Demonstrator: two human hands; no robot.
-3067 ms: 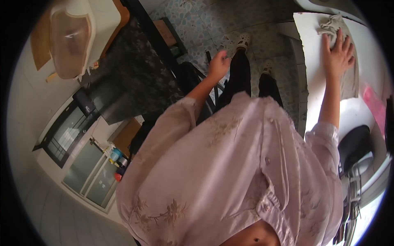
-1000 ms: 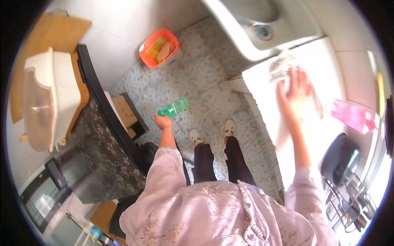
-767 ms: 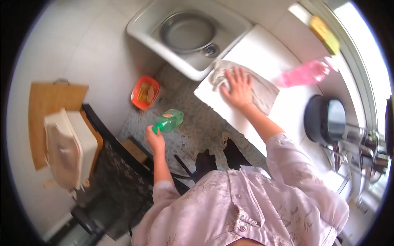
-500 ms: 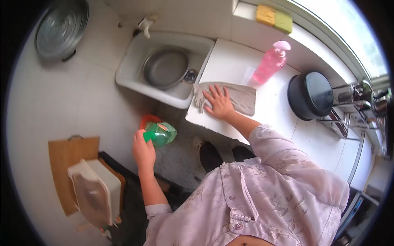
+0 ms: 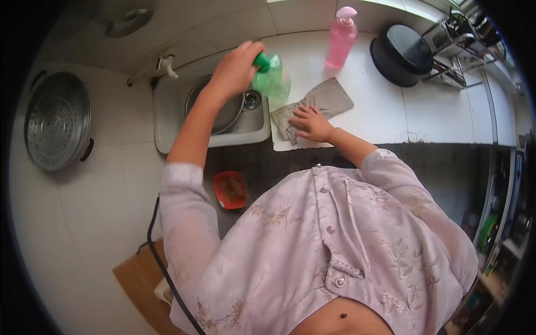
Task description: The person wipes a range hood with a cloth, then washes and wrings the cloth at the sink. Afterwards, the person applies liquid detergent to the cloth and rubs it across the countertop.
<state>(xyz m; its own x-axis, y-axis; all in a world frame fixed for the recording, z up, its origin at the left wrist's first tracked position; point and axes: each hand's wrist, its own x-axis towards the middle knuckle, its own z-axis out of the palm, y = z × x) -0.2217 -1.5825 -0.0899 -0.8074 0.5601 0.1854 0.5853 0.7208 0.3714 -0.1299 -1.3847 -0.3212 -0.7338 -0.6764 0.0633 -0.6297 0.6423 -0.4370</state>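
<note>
My left hand (image 5: pixel 239 68) is closed around the green cap of a clear bottle of green liquid (image 5: pixel 272 82), held tilted over the sink's right edge and the white counter. My right hand (image 5: pixel 314 123) lies on a grey-beige cloth (image 5: pixel 335 99) on the counter, fingers apart and pressing down. The cloth is creased and bunched beside the fingers. To the left, a metal pan (image 5: pixel 226 121) sits in the white sink (image 5: pixel 165 120), partly hidden by my left forearm.
A pink pump bottle (image 5: pixel 340 43) and a black pot (image 5: pixel 403 54) stand on the counter, with a metal rack (image 5: pixel 462 42) at far right. A tap (image 5: pixel 167 67) overhangs the sink. A perforated metal steamer tray (image 5: pixel 58 120) hangs at left. An orange-red basin (image 5: pixel 230 190) is below.
My left hand has lifted the green bottle from below the sink up to the counter's left side. My right hand stays on the cloth, which is now more bunched and angled. The view has shifted.
</note>
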